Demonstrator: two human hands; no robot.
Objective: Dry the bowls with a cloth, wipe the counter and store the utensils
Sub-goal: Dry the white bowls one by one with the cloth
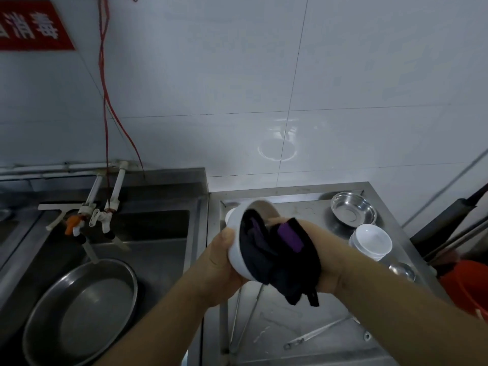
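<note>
My left hand (220, 256) grips a white bowl (236, 233), tilted on its side above the steel counter (311, 336). My right hand (326, 257) holds a black and purple cloth (277, 256) pressed into the bowl's mouth. A stack of white bowls (371, 241) stands to the right on the counter. Behind it sits a steel bowl (352, 211), and a small steel bowl (402, 270) lies nearer. Long metal utensils (314, 334) lie on the counter below my arms.
A sink (148, 233) with taps (103, 215) is at the left, with a large steel basin (81, 310) in it. A red bucket (467, 283) and dark handles (454, 220) stand at the right edge. Tiled wall behind.
</note>
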